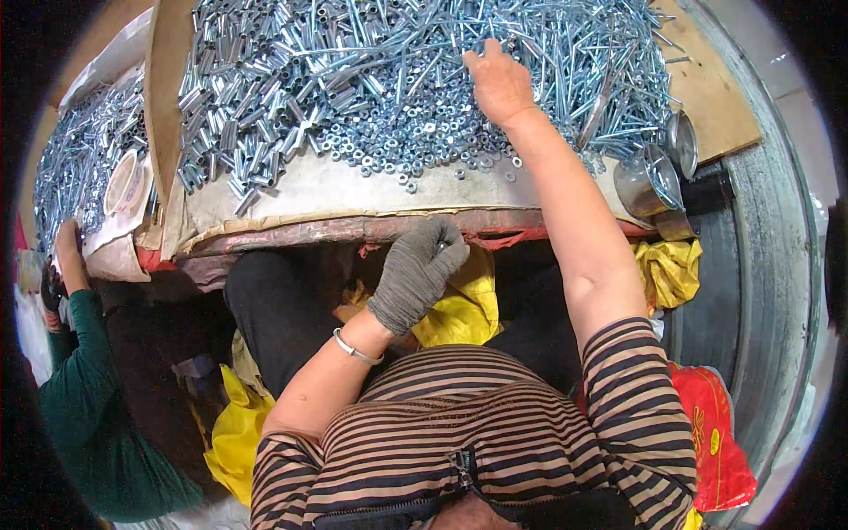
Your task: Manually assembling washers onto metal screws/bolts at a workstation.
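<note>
Well left of the loose nuts (389,146) is a co-worker's hand (69,243); metal tubes (238,132) lie just left of them. On the nuts' near side, the gloved left hand (420,272) curls closed — a small shiny piece (442,246) pinched in it. Beyond the nuts, the bare right hand (502,81) half-curls over thin rods (574,66) — whether gripping any, I cannot tell.

Open lane along the pale sheet (318,187) up front, crossed by the right forearm (561,199); beyond, nuts (397,141) and metal tubes (256,132) crowd in, wooden divider (166,97) walling the left, cup (643,184) guarding the right.
</note>
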